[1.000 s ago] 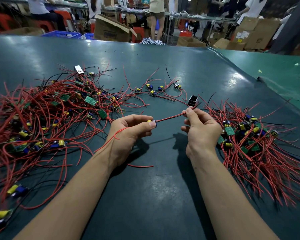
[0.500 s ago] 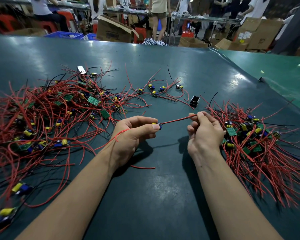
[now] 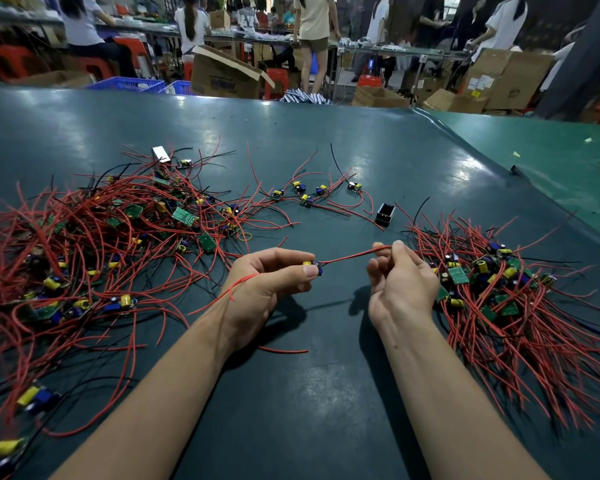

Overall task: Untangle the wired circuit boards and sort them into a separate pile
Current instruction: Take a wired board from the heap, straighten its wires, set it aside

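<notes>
The left hand (image 3: 267, 282) pinches a small board (image 3: 315, 266), its red wire (image 3: 352, 257) running rightward to the pinching right hand (image 3: 400, 282), just beside the sorted pile (image 3: 506, 296).

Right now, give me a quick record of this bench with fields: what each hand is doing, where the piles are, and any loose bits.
left hand: pinches a small circuit board
right hand: pinches the board's red wire, stretched between the hands
tangled pile: left on the table
sorted pile: right, beside the right hand
loose boards: far centre, a small cluster
black box: between the cluster and the sorted pile
</notes>
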A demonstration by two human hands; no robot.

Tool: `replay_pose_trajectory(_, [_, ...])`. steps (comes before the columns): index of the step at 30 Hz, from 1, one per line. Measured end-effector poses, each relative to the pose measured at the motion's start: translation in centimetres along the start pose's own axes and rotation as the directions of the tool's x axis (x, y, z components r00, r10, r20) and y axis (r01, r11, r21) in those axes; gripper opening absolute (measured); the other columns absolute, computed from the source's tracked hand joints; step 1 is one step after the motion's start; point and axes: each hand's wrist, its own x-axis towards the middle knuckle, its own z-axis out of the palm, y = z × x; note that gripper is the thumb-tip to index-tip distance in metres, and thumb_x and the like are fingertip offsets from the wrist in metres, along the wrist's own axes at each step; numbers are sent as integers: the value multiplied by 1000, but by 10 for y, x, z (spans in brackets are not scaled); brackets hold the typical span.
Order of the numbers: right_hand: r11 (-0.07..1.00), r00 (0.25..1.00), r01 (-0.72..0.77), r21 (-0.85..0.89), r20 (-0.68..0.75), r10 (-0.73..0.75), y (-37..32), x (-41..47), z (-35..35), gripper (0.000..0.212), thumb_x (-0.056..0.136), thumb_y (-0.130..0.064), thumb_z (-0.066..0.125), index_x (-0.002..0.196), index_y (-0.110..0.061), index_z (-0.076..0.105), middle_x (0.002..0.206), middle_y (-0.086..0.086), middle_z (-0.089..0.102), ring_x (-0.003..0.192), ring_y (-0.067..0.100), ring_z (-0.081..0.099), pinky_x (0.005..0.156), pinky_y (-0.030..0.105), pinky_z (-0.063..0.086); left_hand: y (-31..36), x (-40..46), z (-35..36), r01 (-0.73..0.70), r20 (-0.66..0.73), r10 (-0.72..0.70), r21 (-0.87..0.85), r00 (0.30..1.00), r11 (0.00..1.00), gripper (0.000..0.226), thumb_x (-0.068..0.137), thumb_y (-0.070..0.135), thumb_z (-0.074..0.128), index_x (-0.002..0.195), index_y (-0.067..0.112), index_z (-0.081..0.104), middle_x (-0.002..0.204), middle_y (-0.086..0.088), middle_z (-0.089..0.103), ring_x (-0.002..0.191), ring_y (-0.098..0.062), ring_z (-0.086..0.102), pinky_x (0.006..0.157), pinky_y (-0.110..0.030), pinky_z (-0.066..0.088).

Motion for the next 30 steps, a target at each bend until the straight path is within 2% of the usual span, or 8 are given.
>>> replay_pose_trajectory(3, [996,996,-79,35,49,77,-1,-4,-2,21,103,-26,50,95,-6,47,80,17,69,49,15,62,48,24,54,-2,3,-3,-30,-77,28,-13,997,999,22,55,17,81,76,13,79,78,-6,73,68,-14,65,68,-21,54])
replay_pose_trajectory(5, [983,975,-164,-78,140,174,-1,-8,-2,33,98,-38,55,102,-6,50,95,17,65,61,19,68,51,26,56,-4,5,-5,-52,-130,49,-21,990,998,27,52,22,84,78,15,79,80,-5,73,72,-13,66,72,-21,55])
replay_pose_trajectory(8, [902,906,-181,-392,289,308,6,-18,-1,25,92,-32,64,91,-8,63,78,5,65,57,12,64,49,19,52,-6,7,-8,-42,-146,45,25,988,999,32,53,20,91,83,18,79,83,-5,74,75,-14,66,73,-21,55])
replay_pose_trajectory(11, [881,884,-82,-466,374,281,10,-22,1,12,90,-17,67,84,-7,68,64,1,61,52,7,59,48,15,48,-7,6,-7,-35,-131,50,112,990,993,27,62,23,86,88,19,79,86,-6,75,78,-17,66,77,-25,53])
replay_pose_trajectory(15, [895,929,-20,-445,322,181,6,-19,2,11,86,-12,73,76,-11,69,58,-2,64,51,5,59,43,17,44,-7,4,-6,-68,-130,88,150,988,986,23,63,20,84,85,18,79,84,-6,75,80,-16,67,78,-27,54])
replay_pose_trajectory(22, [983,998,8,-183,62,3,-11,3,-7,13,88,-7,70,76,-9,65,62,0,62,46,5,51,39,17,40,2,1,-1,-44,-107,35,-84,994,995,18,59,10,77,77,9,77,77,-6,72,72,-12,67,65,-20,55])
replay_pose_trajectory(26, [976,996,86,-203,52,-77,-4,1,-5,16,93,-11,65,78,-13,60,68,1,58,42,6,50,38,18,40,5,2,4,-91,-214,45,-211,976,973,27,72,0,69,96,7,61,76,-4,73,68,-12,69,63,-18,56])
replay_pose_trajectory(30, [966,993,98,-240,87,-79,-2,-1,-4,13,93,-11,64,81,-13,59,72,2,59,43,8,53,38,19,41,10,3,1,-184,-256,101,-328,961,927,16,72,8,66,87,9,62,72,-3,73,62,-9,67,63,-19,56])
